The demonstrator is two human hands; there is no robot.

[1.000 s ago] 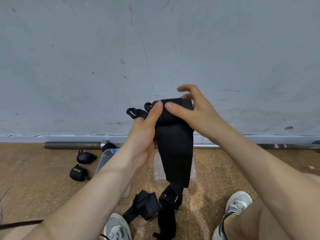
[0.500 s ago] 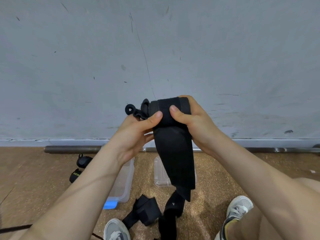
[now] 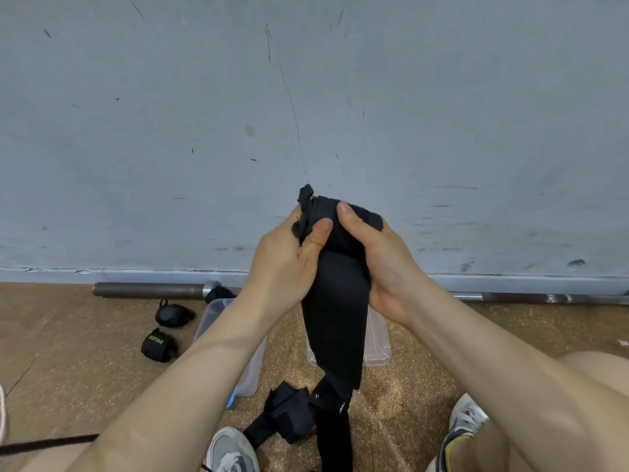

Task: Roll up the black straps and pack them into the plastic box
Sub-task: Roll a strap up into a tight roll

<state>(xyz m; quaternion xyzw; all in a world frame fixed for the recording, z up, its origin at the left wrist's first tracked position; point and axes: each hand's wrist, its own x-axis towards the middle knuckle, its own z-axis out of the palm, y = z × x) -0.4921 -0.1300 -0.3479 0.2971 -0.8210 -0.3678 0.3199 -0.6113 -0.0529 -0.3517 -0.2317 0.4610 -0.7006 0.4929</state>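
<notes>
Head view, left hand [image 3: 282, 264], right hand [image 3: 388, 270], each grip curled round black strap [image 3: 337, 318], tail hanging below.

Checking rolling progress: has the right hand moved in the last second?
Yes. The right hand dropped toward the barbell and now grips the strap roll.

two rolled straps [image 3: 173, 315], one plastic box [image 3: 218, 310], one lid [image 3: 378, 342], two shoes [image 3: 231, 451], one barbell [image 3: 149, 289].

Wall [image 3: 204, 131]: grey, scuffed, one long thin scratch ran down it.
Bar [image 3: 146, 289]: metal, lay on the floor along the wall's foot.
Floor [image 3: 68, 352]: brown, speckled.
Left shoe [image 3: 231, 451]: grey-white trainer, lower edge.
Right shoe [image 3: 466, 420]: same kind.
Cord [image 3: 47, 446]: black, lower left.
</notes>
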